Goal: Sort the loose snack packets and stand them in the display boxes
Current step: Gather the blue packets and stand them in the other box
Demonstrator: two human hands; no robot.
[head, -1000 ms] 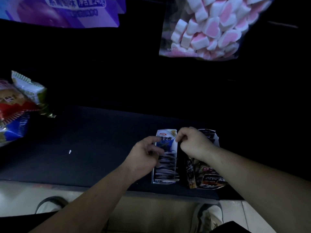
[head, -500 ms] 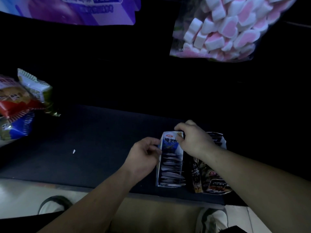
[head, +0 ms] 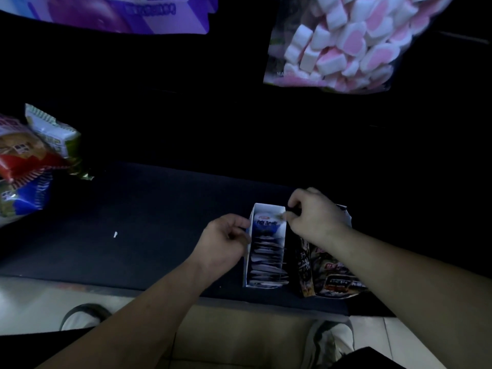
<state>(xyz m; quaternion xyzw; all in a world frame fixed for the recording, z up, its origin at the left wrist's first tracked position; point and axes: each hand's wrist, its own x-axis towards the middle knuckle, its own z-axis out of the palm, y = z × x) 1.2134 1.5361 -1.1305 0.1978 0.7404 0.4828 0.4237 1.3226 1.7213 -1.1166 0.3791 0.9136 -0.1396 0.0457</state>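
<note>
- While the light is poor, the layout reads clearly enough: a white box (head: 267, 246) stands on the dark desk (head: 149, 222) near its front edge, with a row of packets (head: 267, 255) standing in it, filed front to back.
- Just right of it sits a dark box (head: 328, 275), partly hidden under the right forearm; its contents are hard to make out.
- Left hand (head: 223, 242): fingers curled, resting against the white box's left wall, apparently steadying it. I cannot tell whether it holds anything itself.
- Right hand (head: 315, 218): closed in a pinch at the top right corner of the rearmost packet (head: 267, 225), at the far end of the box.
- Handling judgement: the packets look small, thin and light, soft film with a slick surface. They probably flex and slump if pushed at mid-body.
- Best hold is likely the sealed top edge or a corner, where the film is stiffest, as the right hand has it now.
- The box looks like thin card, light enough to slide or tip; bracing one wall seems sensible.
- Risk: pressing one packet in may fold its neighbours over.
- Loose snack bags (head: 32, 161) lie well apart at the desk's far left.
</note>
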